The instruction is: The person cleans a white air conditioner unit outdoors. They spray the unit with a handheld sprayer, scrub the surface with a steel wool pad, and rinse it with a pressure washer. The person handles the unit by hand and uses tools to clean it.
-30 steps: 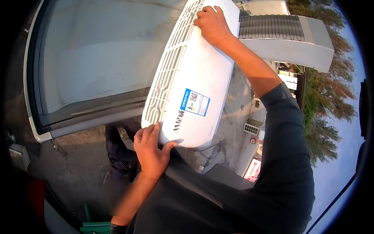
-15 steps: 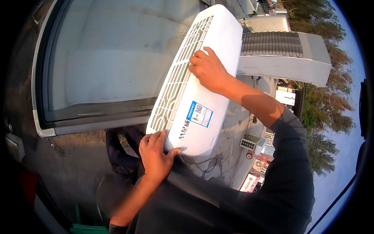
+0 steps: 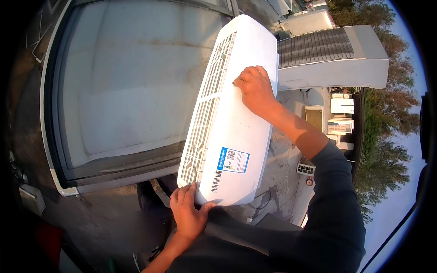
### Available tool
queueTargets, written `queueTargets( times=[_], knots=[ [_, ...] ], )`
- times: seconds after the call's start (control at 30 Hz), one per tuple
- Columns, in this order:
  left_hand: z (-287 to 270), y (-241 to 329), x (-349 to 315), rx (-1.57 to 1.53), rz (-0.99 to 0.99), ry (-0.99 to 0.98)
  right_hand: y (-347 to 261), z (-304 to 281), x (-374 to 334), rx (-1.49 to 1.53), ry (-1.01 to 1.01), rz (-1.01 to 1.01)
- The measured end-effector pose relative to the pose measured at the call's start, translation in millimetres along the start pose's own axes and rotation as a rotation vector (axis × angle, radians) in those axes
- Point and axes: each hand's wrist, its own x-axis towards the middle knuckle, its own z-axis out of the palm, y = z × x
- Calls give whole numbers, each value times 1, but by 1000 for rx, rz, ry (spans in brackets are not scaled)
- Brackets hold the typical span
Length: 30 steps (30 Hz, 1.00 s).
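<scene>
A long white air conditioner indoor unit stands tilted in front of me, its slatted grille facing left and a blue-edged label low on its smooth panel. My left hand grips the near end, fingers over the grille's corner and thumb on the panel's lower edge. Higher up, my right hand rests against the panel just right of the grille. Its fingers are curled in, and whatever may be between their tips is hidden.
At left is a large glass-topped cabinet with a metal frame. Beyond the unit, on the right, lies a grey-white appliance with a wire coil grid. A boxy unit with a dark grille sits on the concrete ground.
My right hand has come away from the grille slats onto the panel. The air conditioner unit and my left hand sit lower in the view, which has shifted.
</scene>
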Motion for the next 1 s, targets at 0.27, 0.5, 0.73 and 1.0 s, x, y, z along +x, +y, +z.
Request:
queueTargets(
  times=[0.27,0.5,0.73,1.0],
  knots=[
    [-2,-6,3,48,13,-69,170,73,173,-468,-36,251],
    [7,-12,7,-23,21,-51,100,31,80,-246,-59,8],
    [-4,-11,13,17,33,-119,171,58,134,-337,-47,174],
    [-3,-14,10,7,13,-121,160,53,130,-263,-40,56]
  ],
)
